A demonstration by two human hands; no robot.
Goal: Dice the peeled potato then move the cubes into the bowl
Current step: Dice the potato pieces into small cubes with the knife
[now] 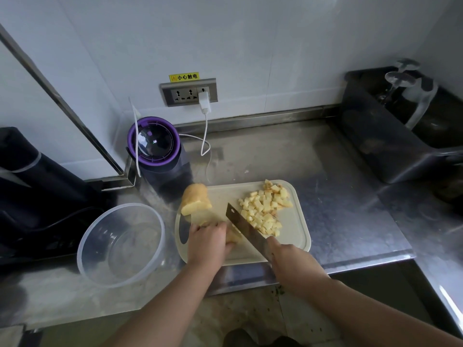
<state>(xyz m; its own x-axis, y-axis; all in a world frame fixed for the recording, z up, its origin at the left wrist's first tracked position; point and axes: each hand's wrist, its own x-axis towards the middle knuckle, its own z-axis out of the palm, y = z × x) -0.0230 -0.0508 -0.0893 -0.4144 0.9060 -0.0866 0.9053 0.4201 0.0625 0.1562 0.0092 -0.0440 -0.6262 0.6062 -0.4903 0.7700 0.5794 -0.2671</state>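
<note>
The left hand point(208, 240) curls over the pale yellow peeled potato piece point(234, 237) at 8 o'clock on the cream plastic cutting board point(298, 226); the right hand point(288, 261) grips the steel cleaver point(246, 227). Recommended: knuckles guide the blade, slices evenly spaced.

left hand point(209, 242) holding potato point(233, 237), right hand point(294, 266) gripping knife point(246, 227)

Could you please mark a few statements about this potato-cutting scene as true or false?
1. The right hand holds the knife. True.
2. The bowl already holds potato. False: the cubes lie piled on the cutting board, and none show in the bowl.
3. The left hand holds a potato piece on the cutting board. True.
4. The bowl stands right of the cutting board. False: it stands to its left.
5. A charger is plugged into the wall socket. True.
</note>
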